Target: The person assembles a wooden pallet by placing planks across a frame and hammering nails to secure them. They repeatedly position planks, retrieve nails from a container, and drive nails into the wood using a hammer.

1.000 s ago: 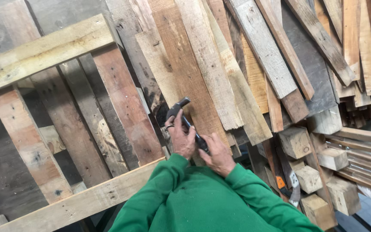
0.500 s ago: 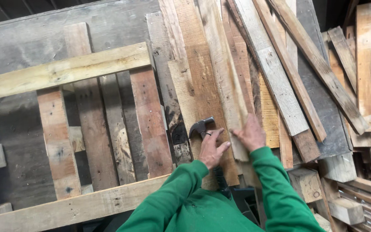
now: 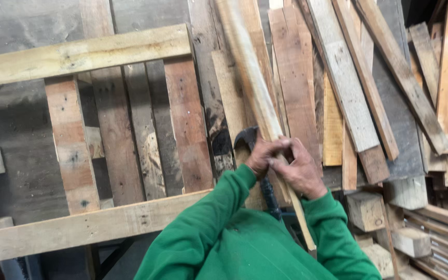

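The left hand (image 3: 261,155) is closed around a hammer (image 3: 249,139), whose dark curved head shows just above the knuckles; its dark handle goes down between the green sleeves (image 3: 219,228). The right hand (image 3: 301,171) is closed on a long pale wooden slat (image 3: 255,93), which runs from the top of the view down past both hands and ends near the right sleeve. The two hands touch each other at the fingers. Under them lies a wooden pallet (image 3: 79,54) with brown boards and two light cross beams. To the right is a heap of loose planks (image 3: 348,88), and some short wood blocks (image 3: 365,210) lie below it.
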